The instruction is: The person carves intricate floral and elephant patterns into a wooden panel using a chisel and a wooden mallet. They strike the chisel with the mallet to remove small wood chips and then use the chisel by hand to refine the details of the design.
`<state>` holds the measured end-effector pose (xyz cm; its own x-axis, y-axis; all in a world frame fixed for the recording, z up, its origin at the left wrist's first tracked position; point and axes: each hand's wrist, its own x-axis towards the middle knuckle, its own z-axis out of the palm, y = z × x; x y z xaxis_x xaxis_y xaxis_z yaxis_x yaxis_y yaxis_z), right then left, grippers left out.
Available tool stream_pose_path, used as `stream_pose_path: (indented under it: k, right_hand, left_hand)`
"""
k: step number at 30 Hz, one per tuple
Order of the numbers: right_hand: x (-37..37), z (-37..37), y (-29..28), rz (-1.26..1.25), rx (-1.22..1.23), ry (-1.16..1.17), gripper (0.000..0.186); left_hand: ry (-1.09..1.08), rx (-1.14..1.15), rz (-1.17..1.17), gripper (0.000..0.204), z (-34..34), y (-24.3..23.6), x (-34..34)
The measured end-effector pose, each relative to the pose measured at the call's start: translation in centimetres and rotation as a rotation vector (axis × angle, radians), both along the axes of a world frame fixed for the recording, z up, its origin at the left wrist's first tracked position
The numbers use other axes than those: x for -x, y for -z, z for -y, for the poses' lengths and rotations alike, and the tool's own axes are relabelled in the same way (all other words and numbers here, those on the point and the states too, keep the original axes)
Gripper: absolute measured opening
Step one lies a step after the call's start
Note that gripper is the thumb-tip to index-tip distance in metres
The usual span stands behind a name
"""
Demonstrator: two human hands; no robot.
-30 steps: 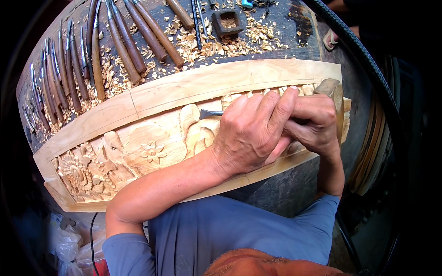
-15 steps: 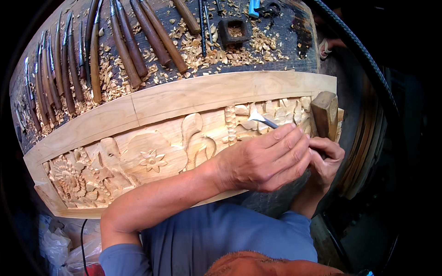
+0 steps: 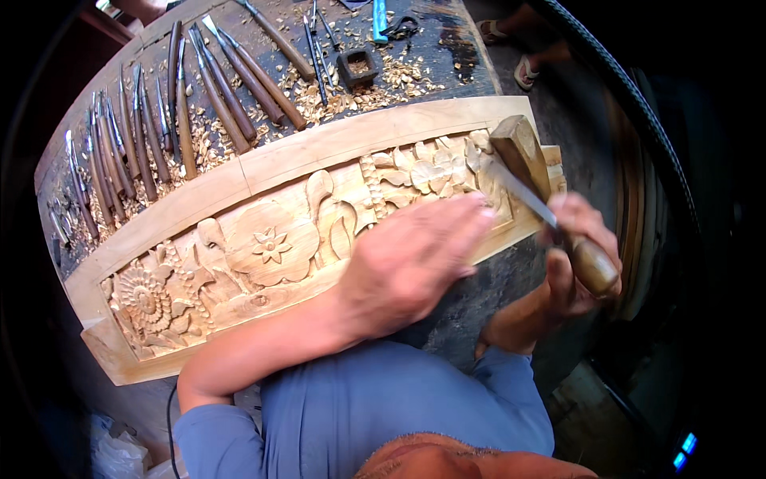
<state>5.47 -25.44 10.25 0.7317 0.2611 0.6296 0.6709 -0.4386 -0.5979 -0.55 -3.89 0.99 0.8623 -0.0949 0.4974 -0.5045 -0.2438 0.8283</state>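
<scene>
In my right hand (image 3: 586, 243) is a carving chisel (image 3: 593, 263), gripped by its wooden handle. Its blurred blade slants up and left over the right end of a carved wooden panel (image 3: 271, 203). My left hand (image 3: 407, 259), smeared by motion, hovers over the panel's lower edge with its fingers stretched out and nothing in them. Flowers, leaves and curved stems stand in relief across the panel. A thick, worn wooden block (image 3: 520, 152) rests on the panel's right end, close to the chisel's blade.
Several wooden-handled carving tools (image 3: 231, 96) lie in a row beyond the panel. Wood shavings (image 3: 399, 76) are scattered around a small square dark box (image 3: 357, 68). A blue-handled tool (image 3: 379, 20) lies farther back. Another person's foot (image 3: 527, 72) shows beyond the bench's right edge.
My left hand has come away from the chisel and moved left. The right hand has lifted the chisel off the carving, its handle now swung out to the right. The whole view has shifted.
</scene>
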Motion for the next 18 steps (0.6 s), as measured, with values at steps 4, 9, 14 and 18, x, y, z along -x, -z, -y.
stream_pose_path:
  k: [4,9,14,18]
  right_hand:
    - [-3.2,-3.6,-0.4,0.433,0.344,0.082,0.033]
    - [-2.7,-12.1,4.6,0.2,-0.004,-0.2,0.026]
    - [1.1,-20.0,9.5,0.093,0.112,-0.398,0.035]
    - [3.7,-22.8,13.0,0.045,0.093,-0.506,0.034]
  left_hand:
    - [0.026,0.484,-0.672,0.069,-6.2,0.0,5.5]
    - [-0.041,0.706,-0.814,0.097,-11.1,1.2,8.2]
    - [-0.081,0.918,-0.886,0.118,-13.5,2.9,9.4]
    - [0.162,1.683,-0.74,0.118,-15.2,4.3,9.8]
